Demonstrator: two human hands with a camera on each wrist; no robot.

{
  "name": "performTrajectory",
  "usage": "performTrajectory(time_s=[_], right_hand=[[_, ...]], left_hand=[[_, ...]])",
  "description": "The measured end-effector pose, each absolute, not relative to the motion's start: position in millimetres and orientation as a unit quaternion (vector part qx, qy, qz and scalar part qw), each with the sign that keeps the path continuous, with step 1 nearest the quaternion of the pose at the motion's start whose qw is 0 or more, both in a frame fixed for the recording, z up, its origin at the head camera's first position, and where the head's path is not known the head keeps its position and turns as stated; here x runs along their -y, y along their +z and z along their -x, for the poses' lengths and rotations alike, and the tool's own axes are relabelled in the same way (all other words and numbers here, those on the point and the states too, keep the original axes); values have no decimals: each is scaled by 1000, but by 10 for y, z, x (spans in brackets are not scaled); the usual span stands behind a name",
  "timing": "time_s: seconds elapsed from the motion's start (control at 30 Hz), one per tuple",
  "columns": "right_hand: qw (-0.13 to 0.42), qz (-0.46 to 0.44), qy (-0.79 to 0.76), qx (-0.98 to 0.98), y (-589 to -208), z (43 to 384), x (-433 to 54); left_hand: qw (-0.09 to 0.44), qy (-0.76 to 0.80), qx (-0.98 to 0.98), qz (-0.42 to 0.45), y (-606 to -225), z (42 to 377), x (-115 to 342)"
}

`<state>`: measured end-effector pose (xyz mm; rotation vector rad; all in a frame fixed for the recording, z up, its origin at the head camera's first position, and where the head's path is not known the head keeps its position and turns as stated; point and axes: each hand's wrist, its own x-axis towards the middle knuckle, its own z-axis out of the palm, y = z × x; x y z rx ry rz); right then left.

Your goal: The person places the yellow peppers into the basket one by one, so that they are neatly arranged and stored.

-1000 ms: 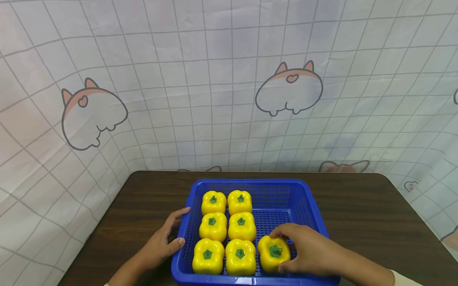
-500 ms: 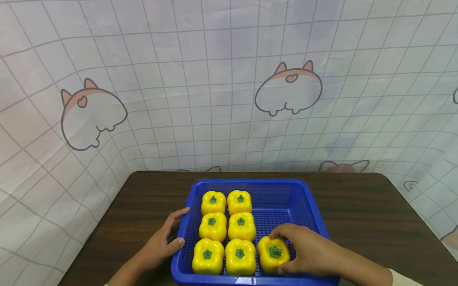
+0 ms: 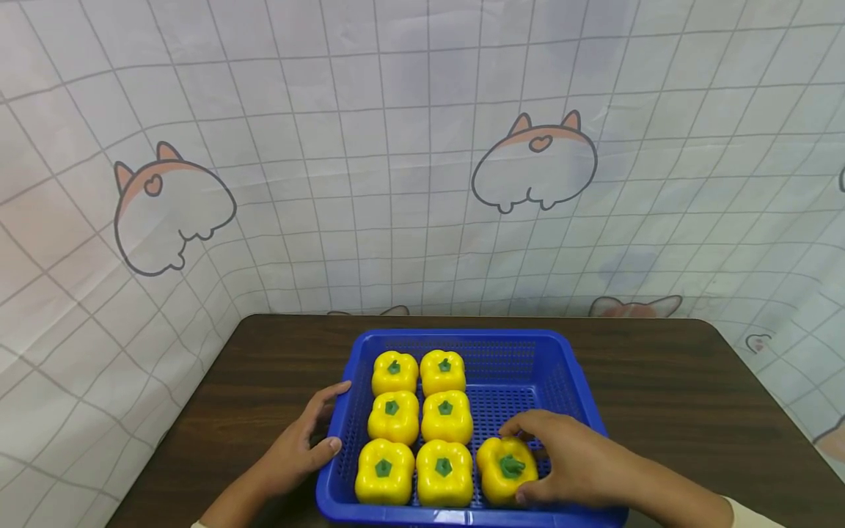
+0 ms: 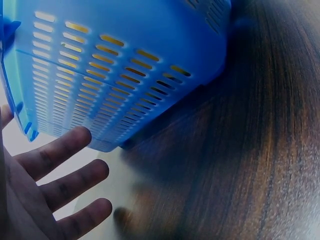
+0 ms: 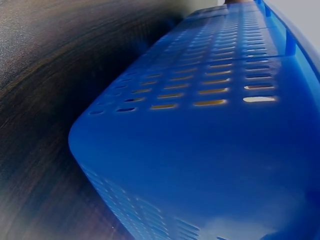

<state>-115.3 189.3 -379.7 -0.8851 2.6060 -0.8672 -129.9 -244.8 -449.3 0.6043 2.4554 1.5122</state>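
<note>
A blue plastic basket point(image 3: 455, 516) holds several yellow bell peppers with green stems. At its front right, my right hand point(image 3: 577, 462) grips one bell pepper point(image 3: 495, 473), thumb at the near side and fingers at the far side. This pepper is slightly tilted. To its left, the others stand upright in two columns, among them a front pepper point(image 3: 444, 488). My left hand point(image 3: 290, 458) is at the basket's left rim, thumb and forefinger touching it. In the left wrist view, the other fingers point(image 4: 75, 185) extend loosely beside the slotted wall point(image 4: 145, 30). The right wrist view hides my right hand behind the basket wall point(image 5: 190, 155).
The basket rests on a dark wood-grain table point(image 3: 667, 389). Bare basket floor point(image 3: 502, 400) shows behind the gripped pepper. A white grid-patterned cloth point(image 3: 396, 183) with cartoon animal drawings hangs behind and beside the table.
The gripped pepper has shifted and tilted very slightly within my right hand. My left hand, the basket and the other peppers stay in place.
</note>
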Motion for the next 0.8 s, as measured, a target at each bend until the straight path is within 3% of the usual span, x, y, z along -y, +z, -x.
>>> performTrajectory(time_s=[0.2, 0.37, 0.5, 0.8], right_hand=[[153, 279, -339, -885, -3731, 1150, -1935], [140, 259, -344, -892, -3672, 1142, -2017], [104, 252, -340, -900, -3627, 1144, -2114], [-40, 210, -281, -935, -3489, 1178, -2448]], left_hand=[[93, 507, -831, -209, -4497, 1300, 2456], [91, 503, -833, -211, -4495, 1298, 2469], [93, 494, -839, -208, -4462, 1291, 2474], [98, 501, -833, -214, -4373, 1261, 2495]])
